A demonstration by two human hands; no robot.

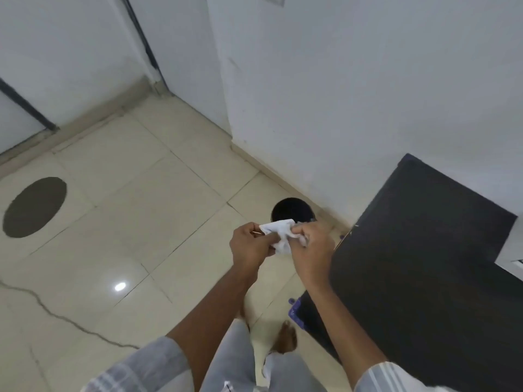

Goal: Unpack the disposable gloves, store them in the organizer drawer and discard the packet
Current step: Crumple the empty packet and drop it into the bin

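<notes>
Your left hand [250, 247] and right hand [310, 250] both pinch crumpled white packet [278, 234] between them, each grip closed on it, held above floor [127, 222]. Black round bin [293, 211] sits on floor just beyond packet, near wall. Dark table [424, 264] at right. Gloves, organizer drawer not visible. Looks like discard step, last one. Next: reach forward over bin mouth, release both grips so packet drops in.

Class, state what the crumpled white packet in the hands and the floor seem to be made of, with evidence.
Packet: probably thin plastic film or paper, since it crumples into sharp creases; the blur leaves it open. Floor: glazed cream tiles, apparently ceramic, shown by grout lines, a bright light reflection and a crack.
</notes>
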